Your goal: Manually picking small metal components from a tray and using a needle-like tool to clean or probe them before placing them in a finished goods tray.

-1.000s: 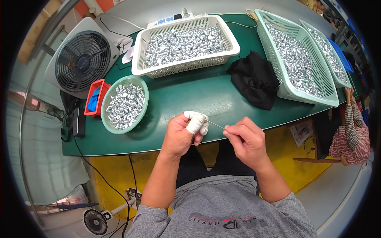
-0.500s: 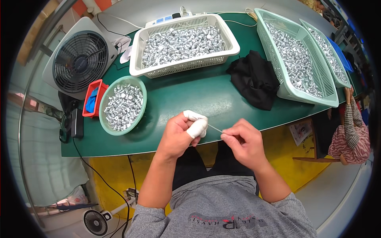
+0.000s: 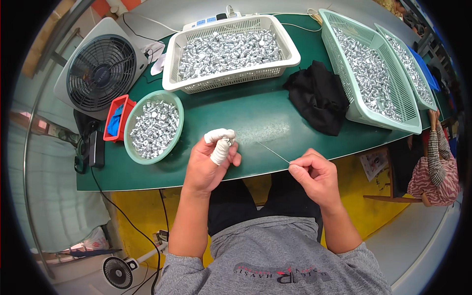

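Observation:
My left hand (image 3: pixel 206 162), with white tape around thumb and index finger, is above the table's near edge. Those two taped fingers pinch together, and a small silvery metal part (image 3: pixel 231 139) shows at their tips, mostly hidden. To its right, my right hand (image 3: pixel 317 178) grips the end of a thin straight metal rod (image 3: pixel 274 153) between thumb and bent fingers. The rod points up and left toward the left hand, and its tip is apart from it. Left of my hands stands a round green basket (image 3: pixel 180 129) of small silvery metal parts (image 3: pixel 153 129).
A white basket (image 3: pixel 231 80) and two pale green baskets (image 3: pixel 361 110) hold more metal parts on the green table (image 3: pixel 221 110). A black cloth (image 3: pixel 317 98) lies at centre right. A red bin (image 3: pixel 114 135) and fan (image 3: pixel 101 71) stand left. A person (image 3: pixel 432 172) sits far right.
My hands have drawn apart: the left moved left, the right slightly right and down. The rod's tip has come away from the left fingers and now shows in full.

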A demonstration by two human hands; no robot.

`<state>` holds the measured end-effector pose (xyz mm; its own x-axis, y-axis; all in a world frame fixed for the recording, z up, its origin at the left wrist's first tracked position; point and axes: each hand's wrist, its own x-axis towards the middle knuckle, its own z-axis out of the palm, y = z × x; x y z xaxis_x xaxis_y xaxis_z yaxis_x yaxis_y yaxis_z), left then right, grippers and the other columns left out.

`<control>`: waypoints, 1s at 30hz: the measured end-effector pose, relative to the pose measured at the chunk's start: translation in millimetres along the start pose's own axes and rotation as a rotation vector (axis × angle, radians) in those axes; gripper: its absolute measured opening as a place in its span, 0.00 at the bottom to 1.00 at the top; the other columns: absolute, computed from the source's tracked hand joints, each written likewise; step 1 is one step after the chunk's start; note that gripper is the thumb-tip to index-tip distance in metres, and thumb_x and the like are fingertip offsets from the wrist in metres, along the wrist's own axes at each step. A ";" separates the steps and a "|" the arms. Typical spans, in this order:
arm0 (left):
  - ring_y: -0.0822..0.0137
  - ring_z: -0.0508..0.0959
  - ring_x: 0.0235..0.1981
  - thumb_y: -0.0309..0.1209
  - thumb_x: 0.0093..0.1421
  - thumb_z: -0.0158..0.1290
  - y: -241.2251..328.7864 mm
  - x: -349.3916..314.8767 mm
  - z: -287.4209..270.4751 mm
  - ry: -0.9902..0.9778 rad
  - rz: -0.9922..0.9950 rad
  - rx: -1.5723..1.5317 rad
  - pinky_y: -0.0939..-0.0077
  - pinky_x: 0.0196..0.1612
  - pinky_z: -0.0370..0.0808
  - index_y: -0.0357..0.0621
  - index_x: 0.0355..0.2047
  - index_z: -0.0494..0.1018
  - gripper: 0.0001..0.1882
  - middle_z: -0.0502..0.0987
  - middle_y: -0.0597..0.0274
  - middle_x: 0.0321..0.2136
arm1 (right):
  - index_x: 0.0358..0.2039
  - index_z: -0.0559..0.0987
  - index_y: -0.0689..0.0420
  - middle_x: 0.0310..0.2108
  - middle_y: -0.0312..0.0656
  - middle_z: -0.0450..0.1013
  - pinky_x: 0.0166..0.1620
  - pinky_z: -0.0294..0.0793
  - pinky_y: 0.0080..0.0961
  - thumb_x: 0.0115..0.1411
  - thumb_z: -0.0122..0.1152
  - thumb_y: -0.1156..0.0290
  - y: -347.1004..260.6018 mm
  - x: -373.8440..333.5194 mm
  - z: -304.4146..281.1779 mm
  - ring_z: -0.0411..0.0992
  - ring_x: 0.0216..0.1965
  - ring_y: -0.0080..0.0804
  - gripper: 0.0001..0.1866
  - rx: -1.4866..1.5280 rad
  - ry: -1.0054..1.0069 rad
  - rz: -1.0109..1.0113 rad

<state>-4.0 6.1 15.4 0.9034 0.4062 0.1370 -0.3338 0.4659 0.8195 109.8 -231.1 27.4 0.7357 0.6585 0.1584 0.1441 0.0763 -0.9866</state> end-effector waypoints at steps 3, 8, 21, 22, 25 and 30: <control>0.68 0.70 0.39 0.30 0.69 0.51 -6.8 4.6 -6.1 -0.079 -0.136 -0.352 0.72 0.42 0.72 0.41 0.54 0.72 0.14 0.71 0.58 0.46 | 0.32 0.82 0.62 0.28 0.32 0.69 0.28 0.59 0.13 0.60 0.66 0.82 -7.2 0.4 7.6 0.62 0.25 0.13 0.02 -0.060 0.007 -0.035; 0.66 0.75 0.39 0.29 0.72 0.48 -9.9 7.3 -4.8 0.009 -0.193 -0.458 0.68 0.42 0.76 0.42 0.55 0.73 0.14 0.77 0.58 0.44 | 0.31 0.82 0.62 0.26 0.31 0.68 0.25 0.57 0.13 0.59 0.67 0.82 -18.4 3.5 22.2 0.61 0.23 0.12 0.02 -0.198 0.016 -0.104; 0.67 0.74 0.40 0.30 0.71 0.49 -15.5 2.6 -6.2 -0.029 -0.174 -0.408 0.69 0.43 0.74 0.44 0.56 0.73 0.15 0.76 0.60 0.44 | 0.30 0.82 0.62 0.24 0.32 0.68 0.23 0.58 0.15 0.58 0.67 0.81 -34.5 11.8 36.1 0.61 0.21 0.14 0.02 -0.227 0.018 -0.156; 0.68 0.73 0.40 0.30 0.70 0.51 -14.9 2.1 -5.6 -0.028 -0.172 -0.394 0.70 0.42 0.73 0.45 0.56 0.73 0.15 0.75 0.60 0.45 | 0.30 0.82 0.62 0.24 0.32 0.68 0.23 0.58 0.15 0.58 0.67 0.81 -35.4 11.9 36.0 0.61 0.21 0.14 0.02 -0.227 0.023 -0.155; 0.68 0.72 0.40 0.30 0.69 0.52 -14.2 2.4 -3.2 -0.031 -0.175 -0.364 0.71 0.42 0.71 0.44 0.55 0.73 0.15 0.74 0.60 0.44 | 0.30 0.82 0.62 0.23 0.33 0.68 0.23 0.58 0.16 0.57 0.67 0.81 -37.5 11.8 35.4 0.61 0.20 0.14 0.02 -0.243 0.010 -0.159; 0.67 0.74 0.39 0.27 0.70 0.51 -16.4 0.6 2.7 -0.009 -0.139 -0.236 0.71 0.42 0.74 0.42 0.53 0.74 0.13 0.76 0.58 0.43 | 0.30 0.82 0.63 0.23 0.33 0.68 0.23 0.57 0.16 0.57 0.68 0.81 -40.9 11.3 30.1 0.61 0.20 0.15 0.02 -0.293 0.015 -0.174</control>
<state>2.7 -3.5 3.5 0.9470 0.3189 0.0376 -0.2584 0.6873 0.6789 92.3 -204.2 68.4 0.6929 0.6431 0.3262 0.4510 -0.0336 -0.8919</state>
